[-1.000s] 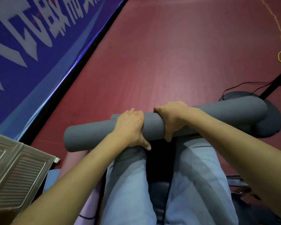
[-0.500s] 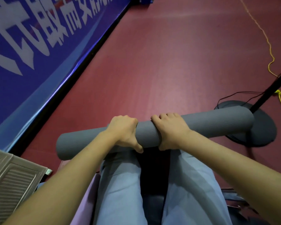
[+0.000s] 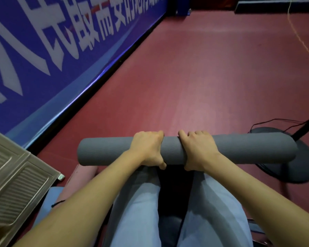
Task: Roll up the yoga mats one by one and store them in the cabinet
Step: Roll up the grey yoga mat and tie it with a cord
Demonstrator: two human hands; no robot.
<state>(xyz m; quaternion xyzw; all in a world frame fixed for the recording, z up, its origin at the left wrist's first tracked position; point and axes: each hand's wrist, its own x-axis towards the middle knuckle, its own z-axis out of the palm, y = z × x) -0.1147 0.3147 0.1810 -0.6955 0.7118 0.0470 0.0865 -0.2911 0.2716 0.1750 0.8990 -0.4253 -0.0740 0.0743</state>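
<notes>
A grey yoga mat (image 3: 248,148), fully rolled into a tight tube, lies crosswise in front of my knees. My left hand (image 3: 148,148) grips the roll just left of its middle, fingers over the top and thumb underneath. My right hand (image 3: 197,150) grips it just right of the middle in the same way. The beige cabinet (image 3: 14,180) with a slatted door stands at the lower left. A pink rolled mat (image 3: 82,177) and a blue mat (image 3: 48,198) lie beside the cabinet, partly hidden by my left arm.
A blue banner wall (image 3: 43,59) runs along the left. Red floor (image 3: 194,72) stretches ahead. A round black stand base (image 3: 292,168) with a black pole and cable sits at the right, its near edge behind the roll's end. A yellow cord (image 3: 307,50) trails along the right edge.
The roll has levelled out from tilted to nearly horizontal. Both hands keep their grip on it and have drawn closer together. The view has lifted, showing more floor ahead.
</notes>
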